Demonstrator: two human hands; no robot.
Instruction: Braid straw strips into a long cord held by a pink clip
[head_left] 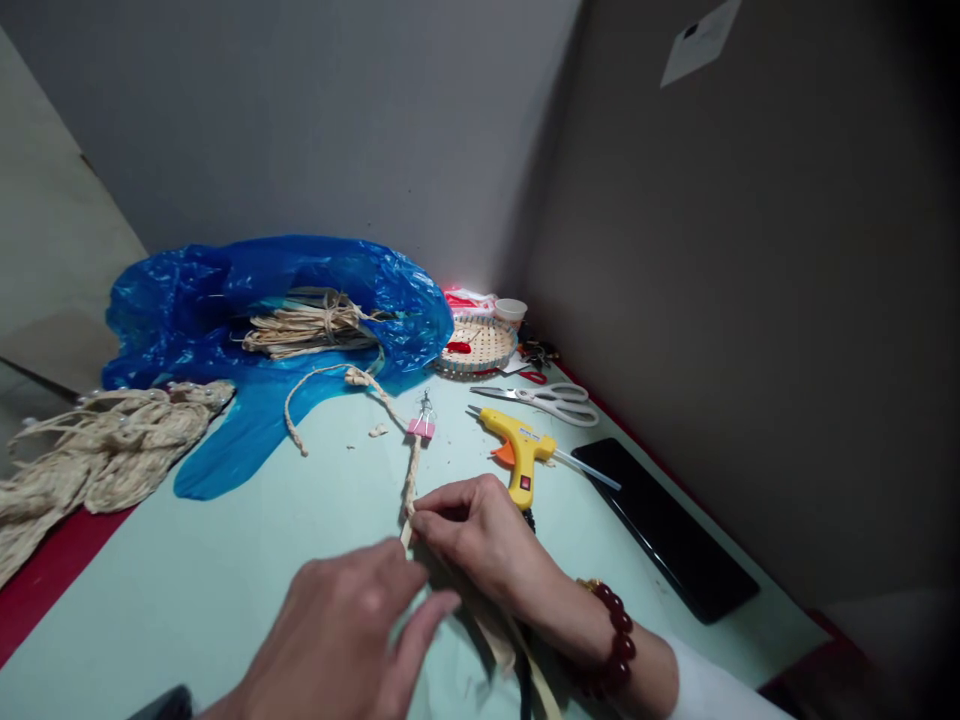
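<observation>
A thin braid of pale, raffia-like strands (412, 470) runs down the table toward me. A pink binder clip (421, 429) grips it near its far part, and a loose braided tail (307, 380) curls off to the left beyond. My right hand (487, 535) pinches the braid's near end between thumb and fingertips. Just nearer, my left hand (345, 620) is blurred, its fingers curled and thumb apart; a flat strand runs to its fingers, whose tips are hidden. Loose strands (487, 625) hang below my right wrist.
A blue plastic bag (180, 310) holds a raffia bundle (307, 325). Woven pieces (142, 450) lie left. Toward the right are a round basket (480, 345), scissors (559, 402), a yellow glue gun (517, 440) and a black phone-like slab (675, 540). Walls close the back and right.
</observation>
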